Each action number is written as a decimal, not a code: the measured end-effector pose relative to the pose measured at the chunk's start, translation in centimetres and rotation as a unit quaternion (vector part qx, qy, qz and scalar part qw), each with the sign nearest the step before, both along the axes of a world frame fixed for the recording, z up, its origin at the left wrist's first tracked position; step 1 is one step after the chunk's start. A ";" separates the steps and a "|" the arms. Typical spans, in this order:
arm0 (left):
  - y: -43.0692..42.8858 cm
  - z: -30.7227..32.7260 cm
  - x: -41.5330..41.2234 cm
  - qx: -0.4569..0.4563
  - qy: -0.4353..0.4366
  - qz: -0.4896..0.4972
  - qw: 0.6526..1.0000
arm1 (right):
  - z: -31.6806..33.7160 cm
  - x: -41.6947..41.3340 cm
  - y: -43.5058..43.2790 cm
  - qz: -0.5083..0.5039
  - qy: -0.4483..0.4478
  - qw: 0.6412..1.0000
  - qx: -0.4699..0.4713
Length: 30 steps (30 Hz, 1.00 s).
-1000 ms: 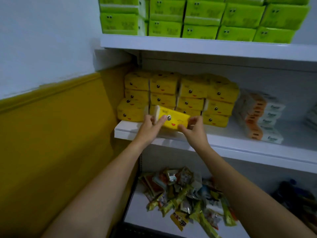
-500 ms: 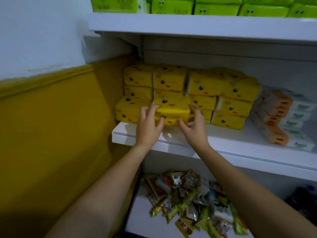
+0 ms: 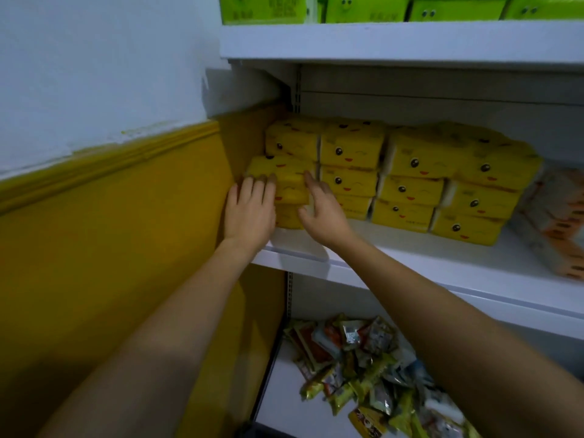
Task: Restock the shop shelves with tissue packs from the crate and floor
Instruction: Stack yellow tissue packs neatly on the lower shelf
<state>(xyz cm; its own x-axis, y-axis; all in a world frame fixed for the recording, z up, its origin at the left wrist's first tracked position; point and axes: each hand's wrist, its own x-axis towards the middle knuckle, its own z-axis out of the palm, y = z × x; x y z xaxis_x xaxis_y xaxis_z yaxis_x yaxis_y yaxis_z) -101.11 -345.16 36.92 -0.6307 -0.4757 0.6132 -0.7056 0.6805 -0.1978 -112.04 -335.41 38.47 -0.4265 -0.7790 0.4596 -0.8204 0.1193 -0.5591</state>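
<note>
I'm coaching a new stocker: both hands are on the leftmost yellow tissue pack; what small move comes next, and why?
Probably push the yellow tissue pack back: it sits forward of the packs beside it, and the left hand and right hand touch it with straight fingers.

Left hand point(image 3: 249, 213), right hand point(image 3: 322, 213) pressing yellow tissue pack point(image 3: 290, 186).

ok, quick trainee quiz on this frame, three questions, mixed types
1. True or false: the green tissue packs sit on the top shelf, above the yellow tissue packs.
2. Where do the snack packets lie? A: top shelf. B: among the yellow packs. C: lowest shelf in view.
3. What do the left hand and right hand both touch?
Key: 1 true; 2 C; 3 the end yellow pack, at the row's left.
</note>
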 end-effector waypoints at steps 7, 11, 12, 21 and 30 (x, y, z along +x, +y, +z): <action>4.5 0.8 1.5 0.087 -0.073 0.018 0.993 | -0.4 -0.8 8.3 -0.039 0.228 0.951 0.205; 11.8 -0.8 2.5 0.149 -0.095 -0.045 0.983 | -2.2 0.6 17.5 -0.076 0.218 0.944 0.234; 14.2 -1.7 2.5 0.158 -0.102 -0.067 0.980 | -2.9 1.0 20.3 -0.087 0.214 0.941 0.248; 40.1 -10.1 -2.9 0.185 -0.151 -0.332 0.913 | -13.6 2.2 48.2 -0.278 0.084 0.903 0.315; 63.5 -24.9 -5.3 0.186 -0.328 -0.506 0.776 | -30.6 6.9 73.5 -0.484 -0.186 0.799 0.304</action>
<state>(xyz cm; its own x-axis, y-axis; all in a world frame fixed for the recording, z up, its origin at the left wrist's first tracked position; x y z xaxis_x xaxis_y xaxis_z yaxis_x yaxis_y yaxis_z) -106.40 -281.71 11.98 -0.9149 0.3995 -0.0574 0.3968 0.9163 0.0537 -105.13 -261.87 7.88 -0.9837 -0.0328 -0.1770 0.0296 0.9403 -0.3390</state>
